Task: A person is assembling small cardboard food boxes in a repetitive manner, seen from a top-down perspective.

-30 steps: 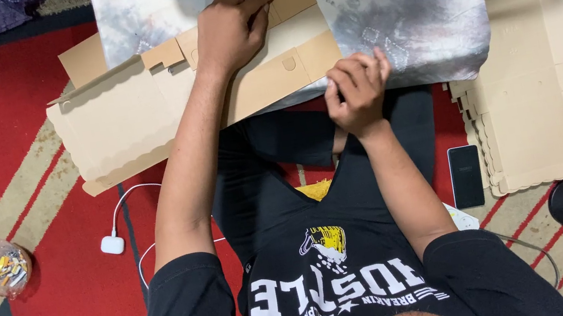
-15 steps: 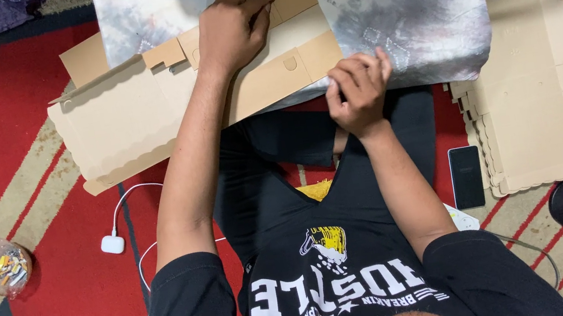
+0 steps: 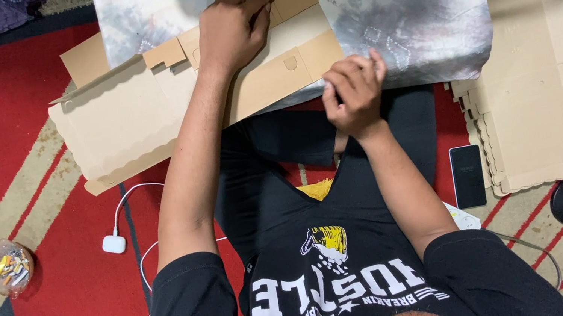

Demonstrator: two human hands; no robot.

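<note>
Your left hand [image 3: 234, 27] covers the middle flaps of the flat cardboard blank [image 3: 158, 102], so the folds beneath the palm cannot be made out; its fingers are curled and press down on the upper flap. Your right hand [image 3: 354, 89] is bunched at the blank's right corner, fingertips pinching its edge, and the exact grip is hidden behind the knuckles. The blank lies partly on the grey patterned cushion [image 3: 393, 2], whose top is cut off by the frame, and partly over the red rug [image 3: 44, 243].

Against the earlier frames nothing clear has changed: both hands sit on the same flaps and the blank lies in the same place.

To your right, a stack of tan die-cut cardboard sheets [image 3: 550, 75] with scalloped edges lies on the floor, with a dark phone [image 3: 467, 175] just beside its near corner. At the left a small clear bag of coloured bits [image 3: 8, 266] lies on the rug's edge, and a white charger plug [image 3: 114, 244] with its cable lies near your left elbow.
</note>
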